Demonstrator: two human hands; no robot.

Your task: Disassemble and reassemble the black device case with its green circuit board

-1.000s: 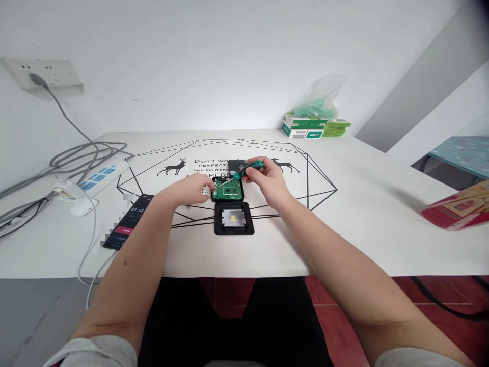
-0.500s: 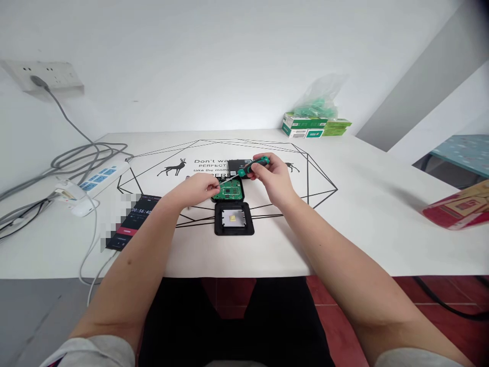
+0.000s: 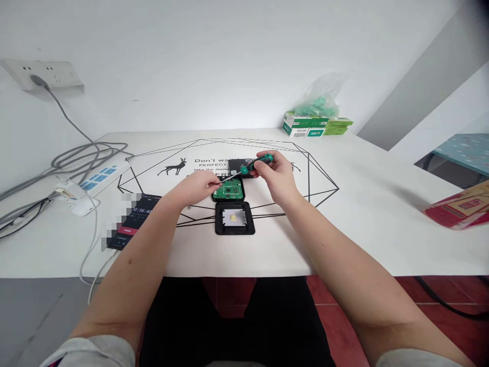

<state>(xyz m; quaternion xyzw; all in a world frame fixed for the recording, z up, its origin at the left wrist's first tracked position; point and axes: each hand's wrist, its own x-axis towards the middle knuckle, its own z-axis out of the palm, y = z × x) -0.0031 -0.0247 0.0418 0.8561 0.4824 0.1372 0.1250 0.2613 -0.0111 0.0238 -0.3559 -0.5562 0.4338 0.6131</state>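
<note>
Surroundings, in pale, soft light, as I face them.
Before me: one smooth, matte white wall (image 3: 214, 61); one rectangular white socket plate (image 3: 63, 76), upper left; one broad white tabletop (image 3: 351, 224), printed with black lines, deer and lettering. Below: one red tiled floor (image 3: 336, 316). To my right, beyond: one blue patterned tabletop (image 3: 466, 149).

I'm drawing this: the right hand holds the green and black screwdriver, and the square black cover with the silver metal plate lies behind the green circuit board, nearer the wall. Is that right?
Not quite: in the head view, the square black cover with the silver metal plate lies in front of the green circuit board, nearer the camera. The right hand does hold the green and black screwdriver.
</note>
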